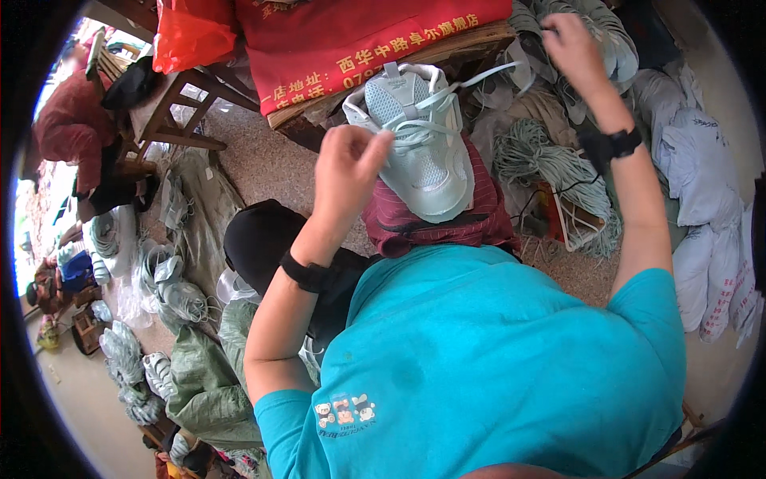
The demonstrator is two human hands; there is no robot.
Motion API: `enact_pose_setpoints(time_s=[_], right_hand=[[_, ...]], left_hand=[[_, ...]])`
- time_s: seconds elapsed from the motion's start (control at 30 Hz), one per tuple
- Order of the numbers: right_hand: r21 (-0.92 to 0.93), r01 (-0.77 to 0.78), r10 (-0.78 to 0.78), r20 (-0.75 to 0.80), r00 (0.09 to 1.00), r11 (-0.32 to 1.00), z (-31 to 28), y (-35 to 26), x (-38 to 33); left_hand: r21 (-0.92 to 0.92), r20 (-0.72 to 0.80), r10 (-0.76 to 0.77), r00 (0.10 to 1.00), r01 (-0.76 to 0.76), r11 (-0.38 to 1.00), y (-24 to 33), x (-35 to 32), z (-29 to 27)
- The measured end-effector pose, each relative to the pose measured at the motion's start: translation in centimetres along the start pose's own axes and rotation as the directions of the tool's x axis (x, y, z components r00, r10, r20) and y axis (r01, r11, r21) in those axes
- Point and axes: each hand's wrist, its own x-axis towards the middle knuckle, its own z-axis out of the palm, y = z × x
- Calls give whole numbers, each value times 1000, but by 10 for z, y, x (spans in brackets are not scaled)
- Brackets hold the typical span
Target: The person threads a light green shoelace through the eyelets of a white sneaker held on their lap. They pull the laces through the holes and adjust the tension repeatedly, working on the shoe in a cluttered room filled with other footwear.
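Observation:
A pale mint-green sneaker (437, 180) rests on a dark red striped cloth (407, 219) over my lap, toe toward me. A light shoelace (416, 132) crosses its tongue, and a loose length stretches up to the right. My left hand (349, 164) is at the shoe's left side, thumb and forefinger pinched at the lacing. Raised at the upper right, my right hand (576, 54) has its fingers curled together beyond the loose lace; whether the lace reaches them cannot be made out. Both wrists wear black bands.
Ahead is a wooden bench (391, 76) covered by a red printed cloth (351, 36). A bundle of pale laces (542, 160) lies to the right, near stacked white sacks (702, 176). At left are a wooden stool (171, 112), green sacks (203, 391) and another person (76, 132).

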Motion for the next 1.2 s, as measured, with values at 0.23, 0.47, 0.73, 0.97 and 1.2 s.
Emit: enact_pose_setpoints(time_s=[0.23,0.47,0.73,0.97,1.2], right_hand=[[263,331,-383,177,907,906,-3,-205,-2],[108,267,-286,252,925,958,3,-204,-9],[784,-614,129,601,788,95,3,-189,-18],[767,-549,18,577,817,331,14,-187,-27],[482,-2,-149,274,950,876,8,-193,-1]], left_hand=[[-428,248,-309,918,390,816,13,0,-15],[-817,426,-418,802,540,204,33,10,-53],[-939,338,-408,848,335,-81,-4,-3,-144],[-983,-117,-553,825,-18,182,-15,-23,-209],[-565,-176,-345,922,193,802,-13,-18,-162]])
